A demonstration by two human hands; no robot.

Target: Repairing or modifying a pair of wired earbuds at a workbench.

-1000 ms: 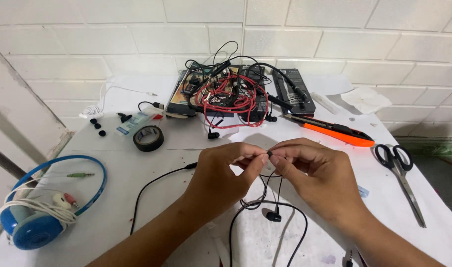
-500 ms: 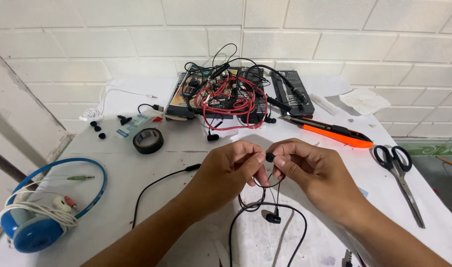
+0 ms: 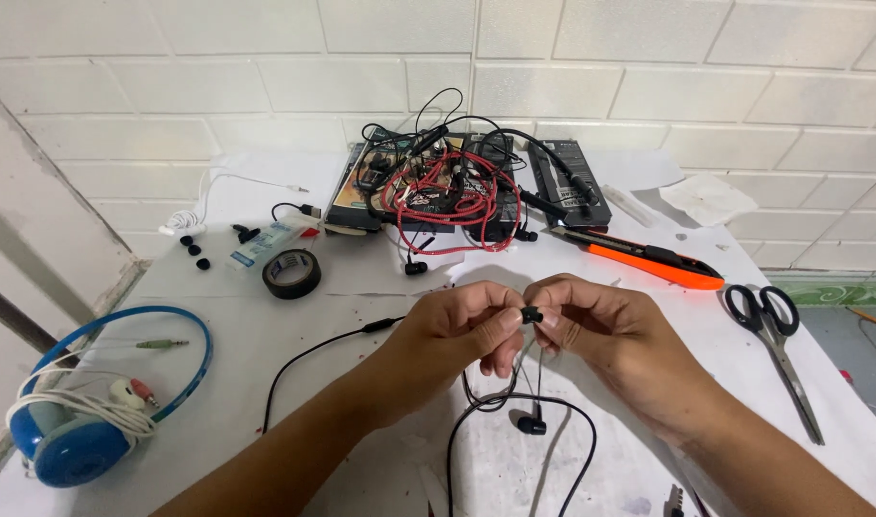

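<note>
Far left on the white tabletop (image 3: 265, 325): one blue headphone set (image 3: 83, 421), a pale cable with coloured plugs lying across it. Behind it, three small black ear tips (image 3: 194, 251), one tube-shaped packet (image 3: 262, 244), one roll of black tape (image 3: 291, 273) lying flat.

My left hand (image 3: 452, 330) comes in from the lower left, forearm angled up toward the middle, fingers curled, thumb and forefinger pinched on a small black earbud (image 3: 532, 314). My right hand (image 3: 615, 330) comes in from the lower right and meets it; its fingertips close on the same earbud from the other side. Both hands are together, clamped on that one earbud, held above the tabletop in front of me. Its black cord (image 3: 308, 354) trails off left across the tabletop and loops down below my hands, where a second earbud (image 3: 531, 424) hangs on its cord just below the first. Earbuds counted on this cord: two.

Behind my hands, centre back: one heap of red and black wires (image 3: 452, 196) over dark flat boxes.

Right of centre: one orange utility knife (image 3: 648, 260), lying slantwise. Far right: one pair of black-handled scissors (image 3: 778, 349), tips pointing toward me. Back right: one crumpled white tissue (image 3: 711, 198).
</note>
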